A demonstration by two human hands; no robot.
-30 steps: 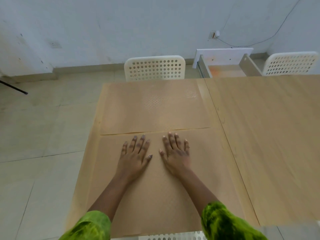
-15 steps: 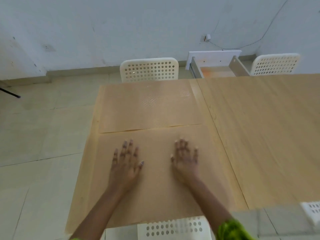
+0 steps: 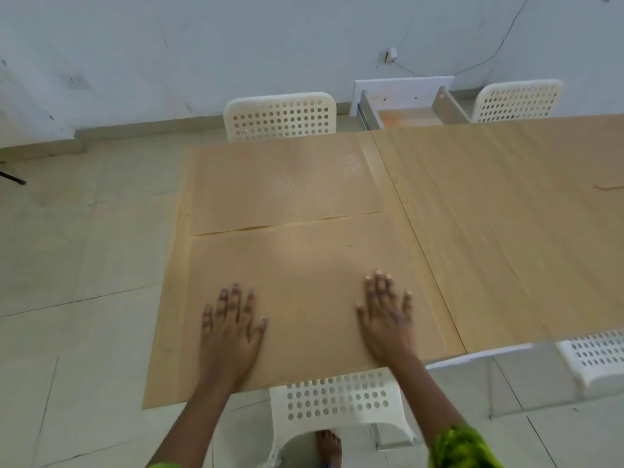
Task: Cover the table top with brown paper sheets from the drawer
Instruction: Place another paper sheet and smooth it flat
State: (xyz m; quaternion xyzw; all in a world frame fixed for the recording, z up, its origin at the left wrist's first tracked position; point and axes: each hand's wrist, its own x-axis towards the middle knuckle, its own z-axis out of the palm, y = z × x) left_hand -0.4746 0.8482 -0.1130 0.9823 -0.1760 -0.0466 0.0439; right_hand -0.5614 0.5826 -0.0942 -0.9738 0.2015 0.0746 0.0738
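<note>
Two brown paper sheets lie on the left part of the wooden table (image 3: 506, 231). The far sheet (image 3: 283, 187) reaches the table's back edge. The near sheet (image 3: 304, 275) meets it along a seam across the middle. My left hand (image 3: 231, 329) lies flat with spread fingers on the near sheet's left side. My right hand (image 3: 386, 315) lies flat on its right side, near the sheet's right edge. An open white drawer (image 3: 408, 111) sticks out beyond the table's far edge.
A white perforated chair (image 3: 280, 116) stands behind the table, another (image 3: 516, 99) at the far right. A third chair (image 3: 337, 400) is tucked under the near edge in front of me, a fourth (image 3: 594, 359) to the right. A small brown scrap (image 3: 607, 187) lies at the right.
Both hands have slid apart and toward me across the near sheet, left hand leftward and right hand rightward. The view has pulled back, showing the near chair.
</note>
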